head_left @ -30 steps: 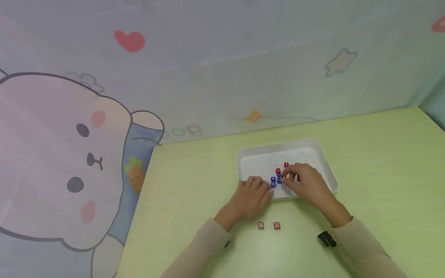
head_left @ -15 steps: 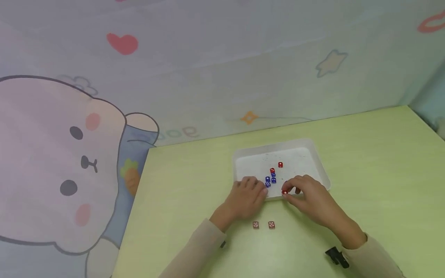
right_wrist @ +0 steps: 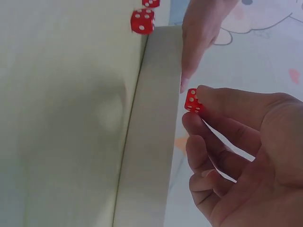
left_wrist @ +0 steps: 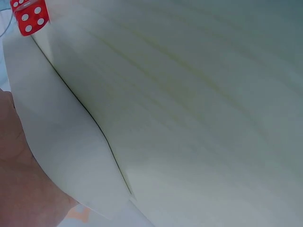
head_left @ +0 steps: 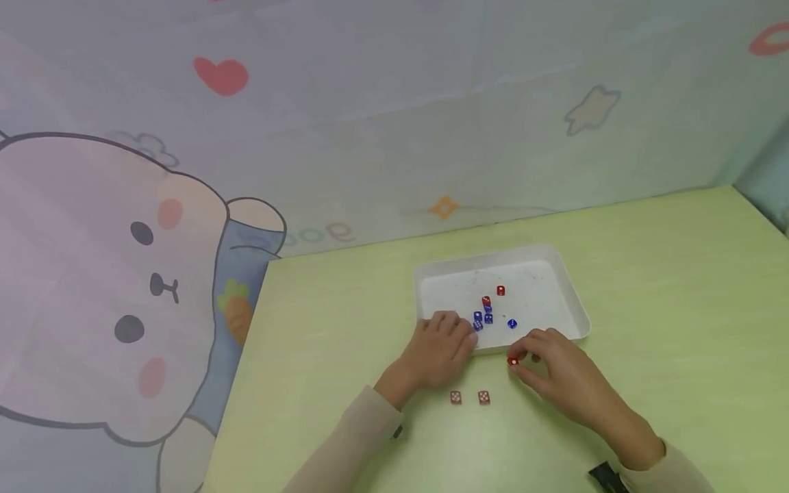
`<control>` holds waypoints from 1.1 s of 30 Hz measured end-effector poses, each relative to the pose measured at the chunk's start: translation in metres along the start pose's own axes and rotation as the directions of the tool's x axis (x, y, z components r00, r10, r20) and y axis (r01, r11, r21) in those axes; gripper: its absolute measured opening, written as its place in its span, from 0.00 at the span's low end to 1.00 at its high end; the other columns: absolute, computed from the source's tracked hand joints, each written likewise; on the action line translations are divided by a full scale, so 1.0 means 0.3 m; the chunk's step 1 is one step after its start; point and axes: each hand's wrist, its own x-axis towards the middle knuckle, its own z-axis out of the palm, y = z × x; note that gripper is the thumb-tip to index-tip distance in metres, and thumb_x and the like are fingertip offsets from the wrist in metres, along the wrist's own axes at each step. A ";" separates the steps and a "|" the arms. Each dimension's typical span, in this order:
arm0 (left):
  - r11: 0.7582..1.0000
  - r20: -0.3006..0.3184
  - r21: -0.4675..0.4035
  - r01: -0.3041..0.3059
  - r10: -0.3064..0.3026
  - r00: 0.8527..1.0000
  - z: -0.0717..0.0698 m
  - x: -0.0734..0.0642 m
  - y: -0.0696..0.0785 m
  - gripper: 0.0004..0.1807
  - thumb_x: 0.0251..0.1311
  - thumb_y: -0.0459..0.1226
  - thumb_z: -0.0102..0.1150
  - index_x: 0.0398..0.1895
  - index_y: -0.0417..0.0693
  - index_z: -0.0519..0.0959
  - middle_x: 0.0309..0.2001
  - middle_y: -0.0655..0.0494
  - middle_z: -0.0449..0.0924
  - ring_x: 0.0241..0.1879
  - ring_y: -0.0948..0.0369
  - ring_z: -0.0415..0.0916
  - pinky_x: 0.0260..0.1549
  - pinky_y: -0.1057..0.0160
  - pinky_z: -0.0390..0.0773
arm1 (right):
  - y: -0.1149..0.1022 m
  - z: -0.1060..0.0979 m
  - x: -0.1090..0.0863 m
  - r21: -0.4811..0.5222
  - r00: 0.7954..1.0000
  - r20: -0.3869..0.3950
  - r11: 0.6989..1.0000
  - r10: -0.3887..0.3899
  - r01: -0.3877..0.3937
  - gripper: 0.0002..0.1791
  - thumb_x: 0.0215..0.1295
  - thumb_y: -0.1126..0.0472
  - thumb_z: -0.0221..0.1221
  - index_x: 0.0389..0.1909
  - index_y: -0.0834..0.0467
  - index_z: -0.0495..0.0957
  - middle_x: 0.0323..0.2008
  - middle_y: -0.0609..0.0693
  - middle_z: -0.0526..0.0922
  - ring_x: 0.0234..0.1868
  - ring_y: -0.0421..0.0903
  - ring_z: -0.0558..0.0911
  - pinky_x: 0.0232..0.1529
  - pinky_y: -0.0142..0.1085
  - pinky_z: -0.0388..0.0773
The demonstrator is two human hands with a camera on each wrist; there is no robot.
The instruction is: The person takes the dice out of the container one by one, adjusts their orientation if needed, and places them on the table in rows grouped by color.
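Note:
My right hand (head_left: pixel 555 373) pinches a red die (head_left: pixel 513 361) between thumb and fingertips, just outside the near wall of a white tray (head_left: pixel 570 287). In the right wrist view, this die (right_wrist: pixel 191 100) shows white pips at the fingertips. My left hand (head_left: pixel 434 349) rests over the tray's near left corner, with the thumb inside the rim. Inside the tray lie several blue dice (head_left: pixel 488 318), one blue die (head_left: pixel 512 324) apart from the others, and two red dice (head_left: pixel 501 290). Two more red dice (head_left: pixel 483 397) sit side by side on the table before the tray.
The light green table (head_left: pixel 666 274) extends around the tray. Behind it hangs a pale printed cloth (head_left: pixel 382 123) with a cartoon animal on the left. A black wrist device (head_left: pixel 607 476) shows at my right sleeve.
My right hand has carried the pinched red die out of the tray, over the near rim toward me. A lone blue die has come into view. The left hand stays on the tray.

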 end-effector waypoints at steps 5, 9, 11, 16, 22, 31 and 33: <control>1.000 0.005 -0.006 0.014 -0.014 1.000 -0.007 -0.003 -0.002 0.26 0.86 0.51 0.25 0.70 0.55 0.71 0.69 0.52 0.72 0.72 0.51 0.65 0.67 0.45 0.70 | 0.002 0.023 -0.014 -0.013 0.999 0.053 1.000 0.001 0.000 0.09 0.64 0.64 0.73 0.37 0.47 0.85 0.37 0.34 0.82 0.39 0.39 0.77 0.42 0.38 0.79; 1.000 0.011 -0.015 0.018 -0.018 1.000 -0.010 -0.008 -0.002 0.26 0.86 0.52 0.26 0.70 0.56 0.71 0.69 0.52 0.72 0.72 0.51 0.65 0.67 0.46 0.69 | 0.015 0.039 -0.023 -0.004 0.998 0.056 1.000 -0.021 0.022 0.10 0.62 0.65 0.74 0.35 0.47 0.84 0.35 0.35 0.82 0.37 0.38 0.78 0.41 0.38 0.80; 1.000 0.014 -0.017 0.019 -0.019 1.000 -0.010 -0.010 -0.003 0.26 0.86 0.52 0.26 0.70 0.56 0.72 0.69 0.53 0.72 0.72 0.51 0.65 0.67 0.46 0.69 | 0.021 0.046 -0.028 0.003 0.997 0.068 0.999 -0.032 0.032 0.10 0.61 0.66 0.74 0.34 0.47 0.84 0.34 0.34 0.81 0.37 0.37 0.78 0.41 0.38 0.79; 1.000 0.018 -0.019 0.023 -0.023 1.000 -0.009 -0.011 -0.004 0.26 0.86 0.52 0.25 0.70 0.56 0.71 0.68 0.53 0.72 0.72 0.51 0.65 0.67 0.46 0.69 | 0.022 0.062 -0.030 0.007 0.993 0.116 0.999 -0.034 0.034 0.10 0.61 0.65 0.73 0.34 0.47 0.84 0.32 0.33 0.80 0.36 0.35 0.77 0.40 0.36 0.79; 1.000 0.006 -0.013 0.018 -0.018 1.000 -0.004 -0.009 -0.007 0.25 0.86 0.51 0.26 0.69 0.56 0.72 0.67 0.53 0.72 0.71 0.52 0.66 0.66 0.47 0.70 | 0.017 0.074 -0.033 0.003 0.990 0.140 1.000 -0.022 0.022 0.10 0.61 0.65 0.73 0.33 0.46 0.84 0.31 0.33 0.78 0.35 0.35 0.75 0.39 0.35 0.77; 1.000 -0.001 0.006 0.016 -0.016 1.000 -0.004 -0.011 -0.003 0.26 0.86 0.52 0.24 0.69 0.56 0.72 0.67 0.53 0.72 0.70 0.52 0.66 0.63 0.48 0.70 | 0.022 0.090 -0.038 -0.005 0.988 0.150 1.000 -0.023 0.024 0.10 0.61 0.64 0.73 0.32 0.46 0.84 0.30 0.33 0.77 0.33 0.33 0.74 0.37 0.34 0.76; 1.000 0.001 0.000 0.018 -0.018 1.000 -0.006 -0.012 -0.001 0.27 0.86 0.51 0.24 0.69 0.56 0.72 0.67 0.53 0.72 0.70 0.51 0.66 0.63 0.48 0.70 | 0.023 0.092 -0.037 -0.005 0.988 0.150 1.000 -0.021 0.022 0.10 0.61 0.64 0.73 0.32 0.46 0.83 0.30 0.33 0.77 0.33 0.33 0.73 0.36 0.34 0.75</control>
